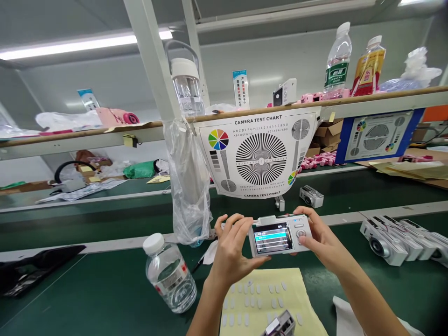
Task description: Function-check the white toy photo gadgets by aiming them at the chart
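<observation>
Left hand (231, 249) and right hand (320, 240) grip a silver camera (257, 252), its screen (275, 239) lit

At the bottom edge of the frame, part of another device (283, 323) sits over a yellow sheet (297, 298) bearing rows of small grey pieces (247, 319). A white cloth (345, 311) lies at lower right, partly behind the right forearm.

The camera is held just below and right of the frame's centre, above the far end of the sheet. The left hand pinches its left end, thumb beneath and fingers curled at the top. The right hand clasps the other end, its thumb on the buttons beside the screen and its index finger along the top. The screen shows a list with one blue line.

A clear bottle (171, 277) stands on the green table (108, 289) at lower left; several silver cameras (385, 245) lie side by side at right.

Farther back, a small camera (311, 196) rests right of centre, near a hanging test chart (261, 154). At upper right, a green-labelled bottle (338, 65) and a red-and-yellow bottle (369, 67) stand on a shelf (367, 103).
</observation>
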The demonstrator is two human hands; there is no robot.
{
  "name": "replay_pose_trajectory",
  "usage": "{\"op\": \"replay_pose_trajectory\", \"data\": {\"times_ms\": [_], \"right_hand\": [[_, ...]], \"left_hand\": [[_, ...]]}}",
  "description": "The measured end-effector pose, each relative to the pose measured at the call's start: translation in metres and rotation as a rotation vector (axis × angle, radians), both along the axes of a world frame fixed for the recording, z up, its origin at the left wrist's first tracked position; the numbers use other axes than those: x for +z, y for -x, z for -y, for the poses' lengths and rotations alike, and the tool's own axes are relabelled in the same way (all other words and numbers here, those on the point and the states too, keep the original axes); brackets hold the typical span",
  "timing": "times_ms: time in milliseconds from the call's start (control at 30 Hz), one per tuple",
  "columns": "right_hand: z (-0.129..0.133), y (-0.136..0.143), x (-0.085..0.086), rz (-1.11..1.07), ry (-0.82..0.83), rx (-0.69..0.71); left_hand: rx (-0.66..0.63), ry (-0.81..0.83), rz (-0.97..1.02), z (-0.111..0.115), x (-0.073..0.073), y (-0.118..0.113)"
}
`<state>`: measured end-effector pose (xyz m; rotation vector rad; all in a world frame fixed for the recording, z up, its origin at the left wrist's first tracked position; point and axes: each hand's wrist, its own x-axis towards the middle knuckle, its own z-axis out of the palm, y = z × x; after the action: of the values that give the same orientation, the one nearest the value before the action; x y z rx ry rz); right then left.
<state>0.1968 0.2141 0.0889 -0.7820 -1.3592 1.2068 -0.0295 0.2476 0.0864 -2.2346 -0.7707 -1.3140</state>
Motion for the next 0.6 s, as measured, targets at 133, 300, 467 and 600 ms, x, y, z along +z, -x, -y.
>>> {"op": "replay_pose_trajectory", "data": {"times_ms": [133,300,467,600], "right_hand": [[-0.0018,-0.0006,-0.0005,-0.002,0.005,0.011],[-0.0022,-0.0011,0.0002,-0.016,0.026,0.008],[-0.0027,-0.0003,0.0004,-0.021,0.044,-0.013],[-0.0023,0.0023,0.0002,-0.008,0.043,-0.043]], "left_hand": [[0.005,-0.013,-0.003,-0.0001,0.0002,-0.0002],[0.015,-0.025,-0.01,0.0001,-0.0011,-0.0016],[0.017,-0.03,-0.016,-0.0006,-0.0011,-0.0021],[-0.002,-0.019,-0.028,-0.0003,0.002,-0.0009]]}}
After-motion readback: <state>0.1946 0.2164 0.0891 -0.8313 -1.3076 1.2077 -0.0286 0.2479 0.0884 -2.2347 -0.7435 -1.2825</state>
